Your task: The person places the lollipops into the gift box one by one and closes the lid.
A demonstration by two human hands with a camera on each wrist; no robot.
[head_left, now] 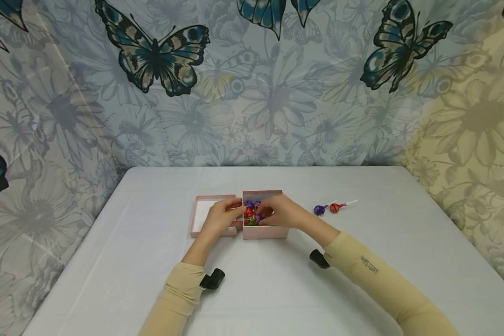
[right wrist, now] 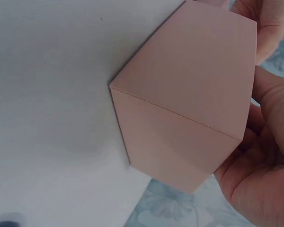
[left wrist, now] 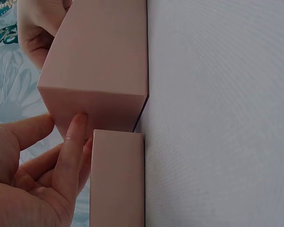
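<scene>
A pink box (head_left: 265, 233) stands uncovered on the table, holding several wrapped candies (head_left: 250, 213) in red, purple and green. My right hand (head_left: 282, 211) reaches over the rim into it, fingers bent down among the candies. In the right wrist view the box wall (right wrist: 184, 71) hides those fingertips, so I cannot tell whether they pinch a candy. At the box's left side is my left hand (head_left: 223, 215), fingers extended. The left wrist view shows one fingertip of this hand (left wrist: 61, 175) against the box's side wall (left wrist: 94, 106).
The pink lid (head_left: 213, 198), white inside, lies close to the left of the box, partly under my left forearm and hand. Right of the box lie a purple lollipop (head_left: 319, 210) and a red lollipop (head_left: 335, 208). A white cloth (head_left: 252, 289) covers the table.
</scene>
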